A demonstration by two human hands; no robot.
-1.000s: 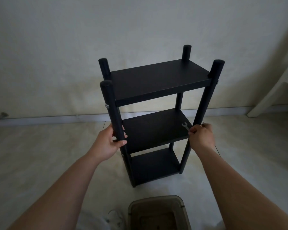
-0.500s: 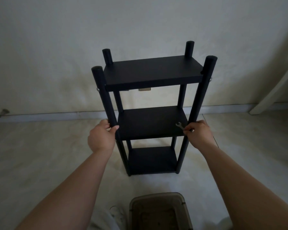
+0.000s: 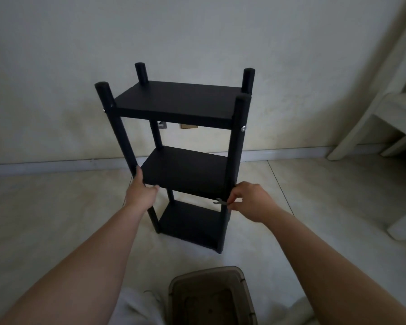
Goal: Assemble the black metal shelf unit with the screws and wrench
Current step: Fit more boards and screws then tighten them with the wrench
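Observation:
The black metal shelf unit [image 3: 181, 104] stands upright on the floor before me, with three shelves and four round posts. My left hand [image 3: 140, 193] grips the front left post at the level of the middle shelf. My right hand [image 3: 251, 201] sits by the front right post and pinches a small silver wrench [image 3: 219, 202], whose open jaw points left across that post. A silver screw head [image 3: 243, 129] shows on the right post under the top shelf, and another screw [image 3: 103, 110] on the left post.
A brown plastic box [image 3: 211, 299] lies on the floor right below me. The wall and its skirting board [image 3: 56, 163] run close behind the shelf. White furniture [image 3: 384, 127] stands at the right.
The shelf unit has turned, so its right front post now stands nearest me. Both hands stayed on the front posts and moved with it; the wrench stays in my right hand.

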